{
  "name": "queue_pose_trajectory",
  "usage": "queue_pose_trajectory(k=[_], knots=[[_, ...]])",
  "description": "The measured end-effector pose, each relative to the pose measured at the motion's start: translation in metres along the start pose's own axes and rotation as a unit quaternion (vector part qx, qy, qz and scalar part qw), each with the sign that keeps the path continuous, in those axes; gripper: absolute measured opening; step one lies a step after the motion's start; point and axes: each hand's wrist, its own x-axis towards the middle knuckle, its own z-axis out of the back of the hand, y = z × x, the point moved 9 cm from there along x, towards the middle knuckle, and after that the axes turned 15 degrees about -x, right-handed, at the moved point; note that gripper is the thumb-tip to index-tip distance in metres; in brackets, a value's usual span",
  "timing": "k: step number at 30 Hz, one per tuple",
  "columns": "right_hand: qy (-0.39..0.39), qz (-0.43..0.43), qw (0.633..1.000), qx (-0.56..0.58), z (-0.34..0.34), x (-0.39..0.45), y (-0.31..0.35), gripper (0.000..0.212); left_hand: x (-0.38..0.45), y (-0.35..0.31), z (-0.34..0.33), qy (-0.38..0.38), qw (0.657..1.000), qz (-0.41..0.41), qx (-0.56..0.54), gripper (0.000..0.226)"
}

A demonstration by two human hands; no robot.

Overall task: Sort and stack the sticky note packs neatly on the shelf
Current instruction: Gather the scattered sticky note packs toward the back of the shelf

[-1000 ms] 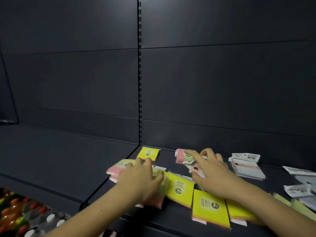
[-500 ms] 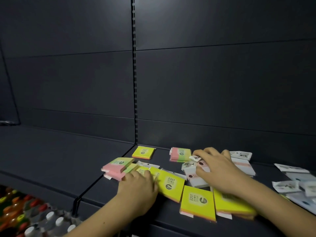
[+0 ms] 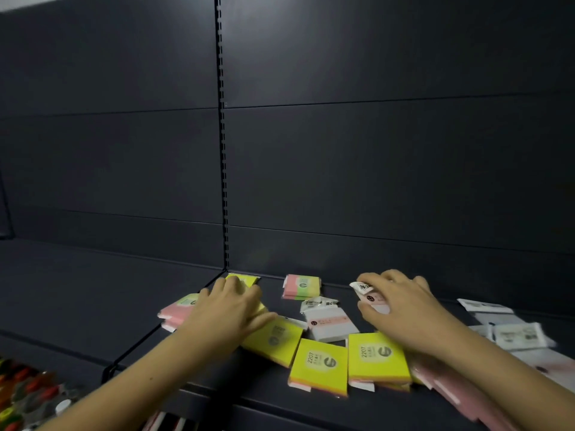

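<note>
A: Left hand [image 3: 228, 309] first. Fingers fairly straight, laid flat over the yellow packs on the left of the shelf [image 3: 311, 405], fingertips at the small yellow pack [image 3: 245, 279] in the back corner. Half a second ago it sat lower and curled near the front edge; it has gone back and out

B: Holding anything?

A: Pressing or sliding more than gripping, I'd say. The palm hides what lies beneath, so I can't tell if one pack is pinched under it

B: And the right hand [image 3: 401, 309]?

A: Fingers curled round a white-wrapped pack [image 3: 371, 295], its crumpled label end sticking out leftward by the fingertips. It was on that cluster before too; now the pack looks tipped up off the shelf

B: What lies around them?

A: Pink packs [image 3: 177, 312] just left of the left hand. A pink-and-green pack [image 3: 301, 287] at the back between the hands. A white pack with a pink band [image 3: 329, 325] in front of that. Three big yellow packs along the front: one [image 3: 273, 340] touching the left thumb, a second [image 3: 320, 362], a third [image 3: 378, 357] partly under the right forearm. More white packs [image 3: 518, 335] well off to the right, blurred

B: Meaning for the job?

A: Sorting barely begun: colours mixed, nothing squared. Likely the left gathers yellows, the right pulls whites aside
</note>
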Motion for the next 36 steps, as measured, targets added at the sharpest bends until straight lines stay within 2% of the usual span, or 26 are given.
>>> queue_pose_trajectory(k=[3, 9, 12, 19, 28, 36], knots=[[-0.013, -0.017, 1.0, -0.007, 0.01, -0.007, -0.017, 0.045, 0.008, -0.012, 0.008, 0.007, 0.999, -0.049, -0.008, 0.12], [0.013, -0.049, 0.999, -0.009, 0.002, -0.01, -0.042, 0.053, 0.024, -0.037, 0.02, 0.019, 0.988, -0.154, -0.005, 0.084], [0.014, -0.063, 0.998, -0.015, 0.002, -0.009, -0.046, 0.057, 0.036, -0.041, 0.021, 0.012, 0.984, -0.18, -0.01, 0.084], [-0.01, -0.086, 0.996, -0.025, 0.008, -0.012, -0.061, 0.047, 0.059, -0.048, 0.007, 0.006, 0.976, -0.196, -0.093, 0.082], [0.001, -0.051, 0.999, -0.007, 0.015, -0.023, -0.107, 0.045, 0.08, -0.099, -0.006, 0.011, 0.972, -0.188, -0.139, 0.082], [0.021, -0.046, 0.999, 0.011, 0.019, -0.019, -0.134, 0.047, 0.118, -0.107, -0.025, 0.049, 0.979, -0.181, -0.078, 0.085]])
